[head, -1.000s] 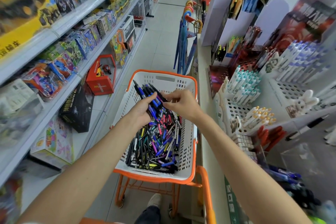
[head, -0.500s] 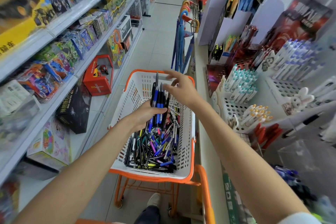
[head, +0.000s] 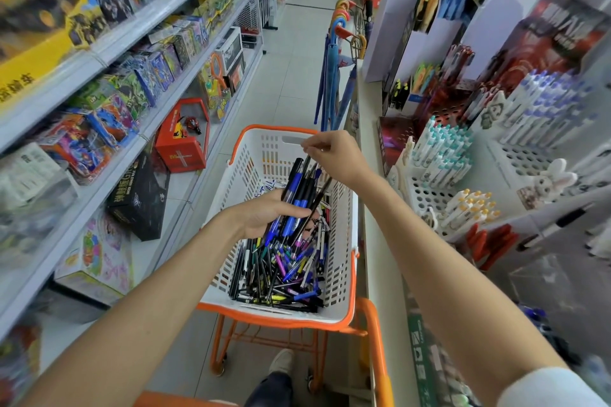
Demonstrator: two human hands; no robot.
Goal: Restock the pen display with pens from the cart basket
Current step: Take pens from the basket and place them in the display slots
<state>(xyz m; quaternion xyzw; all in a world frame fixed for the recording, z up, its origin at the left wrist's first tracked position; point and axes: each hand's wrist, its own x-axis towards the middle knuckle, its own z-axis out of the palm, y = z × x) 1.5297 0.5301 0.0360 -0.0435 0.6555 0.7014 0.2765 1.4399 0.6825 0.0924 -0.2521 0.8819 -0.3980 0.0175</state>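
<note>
A white cart basket with an orange rim (head: pixel 351 277) stands in the aisle, with a heap of loose pens (head: pixel 281 269) at its near end. Above it my left hand (head: pixel 264 213) grips a bunch of blue and black pens (head: pixel 299 193), their tops pointing up and to the right. My right hand (head: pixel 334 155) pinches the top of a thin black pen that sticks out of that bunch. The pen display (head: pixel 439 158) is on the right counter: white racks with holes, holding rows of white pens with teal, orange and blue caps.
Toy shelves (head: pixel 109 102) line the left side of the aisle. Blue umbrellas (head: pixel 332 76) hang beyond the basket. The orange cart frame and handle (head: pixel 373 334) sit close to the counter edge (head: pixel 370 208). My shoe (head: pixel 281 362) is under the cart.
My left hand has tilted the pen bunch from lying left to pointing up and right. My right hand has moved from beside the bunch to its top and pinches one pen.
</note>
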